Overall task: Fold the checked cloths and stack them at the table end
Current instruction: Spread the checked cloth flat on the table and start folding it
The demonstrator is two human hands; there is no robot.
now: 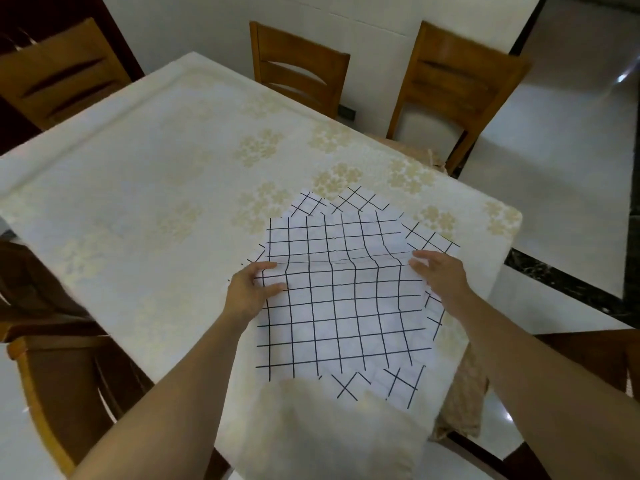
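While the left hand (251, 289) pinches the top cloth (346, 306) at its 9 o'clock edge, thumb over the hem and fingers curled round it, the right hand (438, 275) lies on the 3 o'clock edge with fingers nearly straight, touching rather than gripping as far as I can see. And look, a shallow ridge runs across the fabric between the two hands, so a fold seems about to start. That top cloth sits askew on the heap of checked cloths (398, 386), with corners of the others poking out at 12, 3 and 6 o'clock, all of it at the 5 o'clock corner of the surface (156, 174). No folded stack shows anywhere, so it's early going, I'd say.

To do this well, the right hand wants a proper pinch to match the left. Both should lift only the top layer clear, bring edge to edge by the black grid lines, then smooth the crease flat. The risk is dragging a lower cloth along.

As for writing, no brand, label or lettering shows: just black checks on white, and pale flowers on the surface.
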